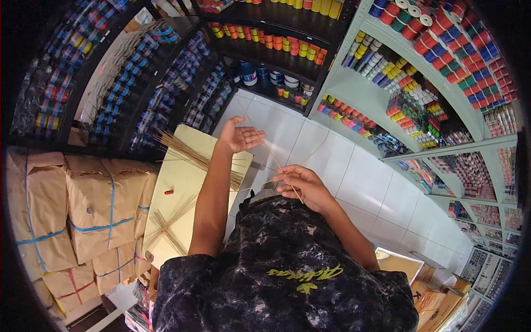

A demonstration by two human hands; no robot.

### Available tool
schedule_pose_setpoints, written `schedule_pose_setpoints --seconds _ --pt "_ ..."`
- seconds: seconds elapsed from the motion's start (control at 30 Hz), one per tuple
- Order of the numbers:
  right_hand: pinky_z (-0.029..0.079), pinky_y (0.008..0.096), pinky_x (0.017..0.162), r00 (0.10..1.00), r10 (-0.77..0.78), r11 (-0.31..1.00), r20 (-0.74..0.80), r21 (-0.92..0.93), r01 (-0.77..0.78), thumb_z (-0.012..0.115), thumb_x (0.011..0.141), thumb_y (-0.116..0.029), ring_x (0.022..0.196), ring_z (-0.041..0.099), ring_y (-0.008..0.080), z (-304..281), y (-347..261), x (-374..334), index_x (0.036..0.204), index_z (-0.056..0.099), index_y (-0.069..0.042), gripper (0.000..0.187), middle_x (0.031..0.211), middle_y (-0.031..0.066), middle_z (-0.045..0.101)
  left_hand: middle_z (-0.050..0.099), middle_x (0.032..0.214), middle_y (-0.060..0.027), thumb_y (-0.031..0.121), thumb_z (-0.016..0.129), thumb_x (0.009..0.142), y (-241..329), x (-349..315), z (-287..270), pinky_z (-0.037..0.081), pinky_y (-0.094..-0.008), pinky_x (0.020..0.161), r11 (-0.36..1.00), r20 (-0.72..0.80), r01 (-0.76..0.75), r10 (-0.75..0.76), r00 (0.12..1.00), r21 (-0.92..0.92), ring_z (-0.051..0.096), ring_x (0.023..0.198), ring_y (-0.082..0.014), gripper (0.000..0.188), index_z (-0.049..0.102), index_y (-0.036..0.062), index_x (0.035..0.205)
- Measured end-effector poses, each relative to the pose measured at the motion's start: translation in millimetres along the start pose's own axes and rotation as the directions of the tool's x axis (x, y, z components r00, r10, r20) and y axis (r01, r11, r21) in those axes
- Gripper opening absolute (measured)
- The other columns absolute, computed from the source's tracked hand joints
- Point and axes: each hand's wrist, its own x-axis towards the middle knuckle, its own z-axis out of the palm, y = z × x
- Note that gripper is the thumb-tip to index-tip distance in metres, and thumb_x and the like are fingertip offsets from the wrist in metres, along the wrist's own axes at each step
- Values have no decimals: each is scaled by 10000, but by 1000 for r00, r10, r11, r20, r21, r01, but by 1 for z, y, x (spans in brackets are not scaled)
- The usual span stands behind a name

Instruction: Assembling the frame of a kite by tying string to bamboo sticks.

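A: Head view, clock read from its middle: where is the left hand (240, 136) found?
B: At eleven o'clock, close in! The palm is turned up, the fingers are held out nearly straight, and nothing is gripped. A stick is seen passing right by the fingertips; whether it is touched cannot be told.
A: And the right hand (304, 185)?
B: Near the centre, at four o'clock! Its fingers are curled in and thin sticks (272, 155) are pinched there, crossed over one another. One is pointed up toward eleven, another is bent out toward two.
A: What is laid out at nine?
B: A pale yellow board (188, 145)! A stick bundle (206, 160) is spread across it, partly hidden by the left forearm. Toward eight, crossed sticks (166, 228) are laid, with a small red piece (168, 192) placed between the two groups.
A: Farther out?
B: Brown paper packages (99, 202) are stacked past the board, bound with cord. At two, pale green shelves (354, 88) are lined with coloured spools (412, 105).
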Motion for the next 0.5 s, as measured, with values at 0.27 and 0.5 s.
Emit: schedule_pose_setpoints --seconds 0.27,0.5 --pt "592 299 834 999 5 1000 -34 19 -4 554 1002 -126 992 683 225 5 -3 0 1291 506 -21 310 1193 162 635 515 1345 -316 237 473 930 3 16 -18 489 -529 1024 998 0 -66 66 998 -22 560 1228 -407 554 368 -112 1348" --pt "576 267 831 996 -15 995 -93 93 24 532 1015 -139 975 677 185 -1 0 5 1311 535 -41 313 1195 138 659 563 1261 -317 192 481 918 4 21 -22 534 -485 986 988 -39 -99 104 994 117 601 1159 -401 483 414 -148 1255"
